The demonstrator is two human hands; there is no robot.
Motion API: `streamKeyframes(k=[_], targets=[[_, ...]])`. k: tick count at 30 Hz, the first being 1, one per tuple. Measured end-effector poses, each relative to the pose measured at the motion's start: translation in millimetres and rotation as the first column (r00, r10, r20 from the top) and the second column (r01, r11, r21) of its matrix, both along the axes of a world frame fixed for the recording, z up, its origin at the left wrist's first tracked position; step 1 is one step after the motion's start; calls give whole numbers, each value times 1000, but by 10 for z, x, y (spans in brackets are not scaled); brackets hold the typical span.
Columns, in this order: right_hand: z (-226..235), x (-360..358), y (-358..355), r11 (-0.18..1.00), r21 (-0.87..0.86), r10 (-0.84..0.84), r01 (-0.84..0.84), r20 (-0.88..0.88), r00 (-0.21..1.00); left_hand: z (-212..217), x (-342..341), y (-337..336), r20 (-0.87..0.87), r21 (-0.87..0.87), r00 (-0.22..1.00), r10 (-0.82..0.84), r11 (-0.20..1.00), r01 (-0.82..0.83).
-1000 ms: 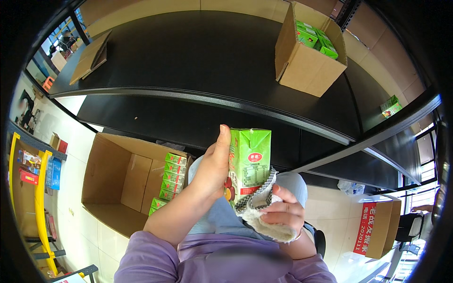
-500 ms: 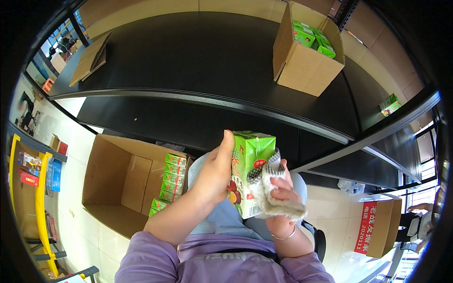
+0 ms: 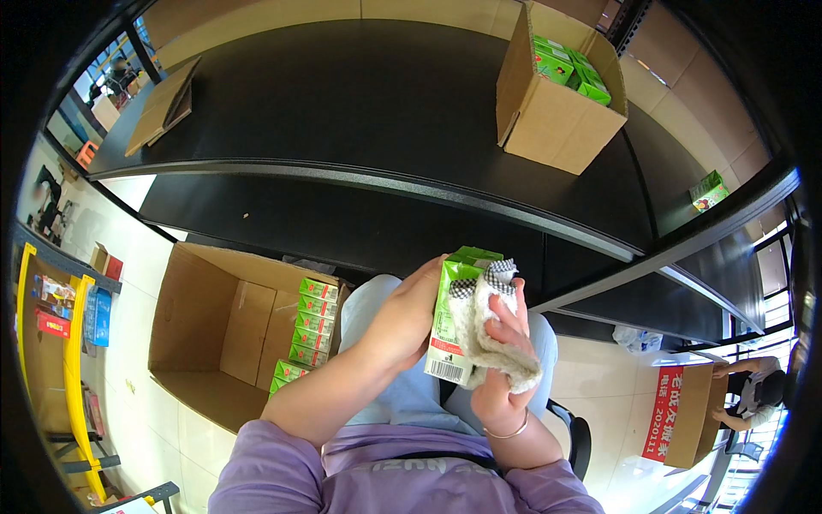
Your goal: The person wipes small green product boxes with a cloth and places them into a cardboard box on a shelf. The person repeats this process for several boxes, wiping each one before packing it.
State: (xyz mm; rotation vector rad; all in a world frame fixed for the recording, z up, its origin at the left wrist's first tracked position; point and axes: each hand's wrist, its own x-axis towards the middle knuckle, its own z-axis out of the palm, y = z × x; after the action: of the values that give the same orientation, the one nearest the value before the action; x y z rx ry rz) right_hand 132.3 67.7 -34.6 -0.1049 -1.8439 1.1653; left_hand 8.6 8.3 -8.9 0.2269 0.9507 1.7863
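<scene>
A green and white juice carton (image 3: 447, 347) is held up over my lap. Its far left side is gripped by my left hand (image 3: 411, 313), whose fingers are mostly hidden behind the carton. My right hand (image 3: 507, 343) presses a pale cloth (image 3: 484, 330) with a black-and-white checked edge against the carton's right face. Part of the carton's front is covered by that cloth. To my left on the floor stands a large open cardboard box (image 3: 205, 317), with several similar green cartons (image 3: 312, 321) in a row along its right side.
A black shelf (image 3: 360, 94) spans the front. On it are a cardboard box (image 3: 561, 128) of green cartons, a single carton (image 3: 708, 191) at right and flattened cardboard (image 3: 164, 107) at left. At far right, a person (image 3: 753, 394) touches a cardboard box (image 3: 698, 411).
The carton has turned so its narrow barcode side shows more. My left hand has shifted right, and the cloth has moved with my right hand. The person at far right has reached to the box.
</scene>
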Motion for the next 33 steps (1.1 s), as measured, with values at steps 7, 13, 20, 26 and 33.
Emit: streamKeyframes(k=[7,13,20,26,33], targets=[[66,-61,-19,996,40,-88,84,84,993,-90,55,3,38,18,990,-138,990,138],[144,-48,-8,977,206,-94,54,192,977,-99,24,-13,-12,37,994,-112,993,113],[134,60,78,961,227,125,-157,148,981,-48,-86,-69,276,249,944,-182,962,113],[39,151,85,938,154,302,-311,78,950,4,-186,-94,323,356,917,-235,928,112],[29,176,118,920,226,325,-321,21,946,-67,-223,-120,380,355,893,-242,929,101]])
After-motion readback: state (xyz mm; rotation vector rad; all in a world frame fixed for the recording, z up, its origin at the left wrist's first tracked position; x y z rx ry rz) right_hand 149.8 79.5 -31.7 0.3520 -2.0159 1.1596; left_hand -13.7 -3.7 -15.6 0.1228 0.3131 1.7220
